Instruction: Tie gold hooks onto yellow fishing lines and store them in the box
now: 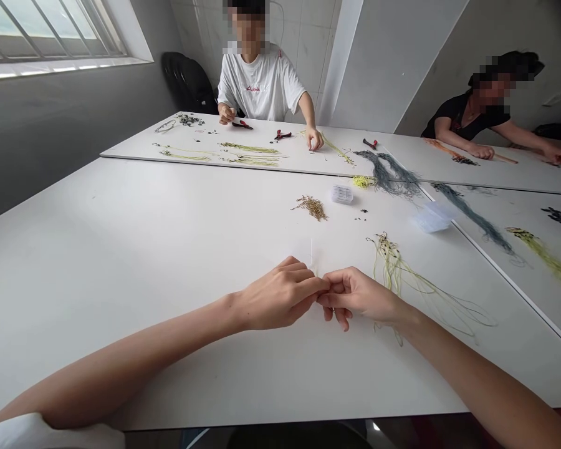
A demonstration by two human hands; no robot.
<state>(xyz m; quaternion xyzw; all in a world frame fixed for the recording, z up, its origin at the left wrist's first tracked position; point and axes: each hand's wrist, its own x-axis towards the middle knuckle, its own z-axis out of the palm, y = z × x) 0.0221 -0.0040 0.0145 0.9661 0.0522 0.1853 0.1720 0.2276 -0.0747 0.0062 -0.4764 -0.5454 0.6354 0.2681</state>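
My left hand point(287, 293) and my right hand point(362, 296) meet above the white table point(191, 249), fingertips touching. Both pinch at something small that the fingers hide. A thin whitish strand point(311, 251) rises just beyond the left fingers; which hand it belongs to I cannot tell. Beside my right hand, yellow-green cords point(393, 259) lie with their dark-knotted ends gathered, the tails trailing right and under the wrist. Farther off is a heap of small gold-coloured metal pieces point(313, 207). A small clear plastic box point(343, 194) stands right of that heap, with tiny dark bits point(363, 211) close by.
Grey-blue threads point(386, 173) and a yellow bundle point(363, 181) lie farther back. A clear plastic container point(431, 217) rests near the table seam. Opposite, a person in a white shirt point(266, 81) works near red-handled pliers point(283, 135); another person point(467, 118) leans in at right.
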